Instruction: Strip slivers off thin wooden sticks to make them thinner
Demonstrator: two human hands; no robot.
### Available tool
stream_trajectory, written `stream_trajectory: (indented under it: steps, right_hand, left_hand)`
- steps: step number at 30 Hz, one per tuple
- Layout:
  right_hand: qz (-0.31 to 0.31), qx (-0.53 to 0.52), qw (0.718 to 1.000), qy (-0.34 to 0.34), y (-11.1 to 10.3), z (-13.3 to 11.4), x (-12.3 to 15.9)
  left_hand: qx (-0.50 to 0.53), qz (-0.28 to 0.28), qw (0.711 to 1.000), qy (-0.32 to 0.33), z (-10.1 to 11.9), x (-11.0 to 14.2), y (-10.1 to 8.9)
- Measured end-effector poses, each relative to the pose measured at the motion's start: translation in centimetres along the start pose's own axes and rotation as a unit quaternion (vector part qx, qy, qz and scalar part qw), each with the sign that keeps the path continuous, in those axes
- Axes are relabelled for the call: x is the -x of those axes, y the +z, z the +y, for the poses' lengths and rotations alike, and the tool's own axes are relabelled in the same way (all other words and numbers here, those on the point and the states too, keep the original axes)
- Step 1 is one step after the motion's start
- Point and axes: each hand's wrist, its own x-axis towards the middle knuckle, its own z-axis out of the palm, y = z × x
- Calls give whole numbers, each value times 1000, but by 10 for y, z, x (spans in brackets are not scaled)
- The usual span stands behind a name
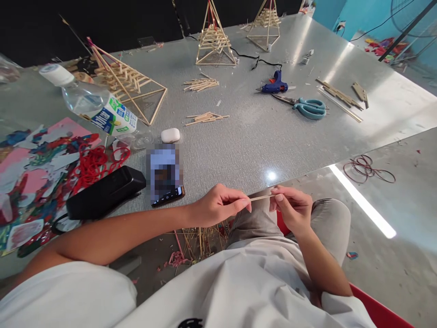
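Over my lap, just off the table's near edge, a thin pale wooden stick (261,197) is held level between both hands. My left hand (220,205) pinches one end with thumb and fingertips. The other end is pinched by my right hand (292,207). Two small piles of similar sticks lie on the grey table (232,150), a nearer pile (206,118) and a farther pile (201,84). Behind them stands a pyramid frame of sticks (213,41), with another pyramid (268,23) at the back and a tilted one (126,86) on the left.
A blue glue gun (275,84) and blue-handled scissors (309,108) lie right of centre, near loose sticks (339,94). On the left are a plastic bottle (99,107), a white earbud case (170,135), a phone (167,175), a black case (105,191) and red string (90,166).
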Motion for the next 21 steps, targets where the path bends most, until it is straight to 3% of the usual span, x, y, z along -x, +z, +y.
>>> stream_trajectory:
  steps: [4,10,21]
  right_hand:
    - [-21,-38,999,-23,1,0,-2]
    - [-4,-14,1000,17,1,4,-4]
    - [1,-10,999,43,3,1,-6]
  left_hand:
    - [12,-4,1000,17,-4,1,0]
    - [9,-43,997,70,-12,1,-4]
    - [-45,-31,998,34,-2,1,-4]
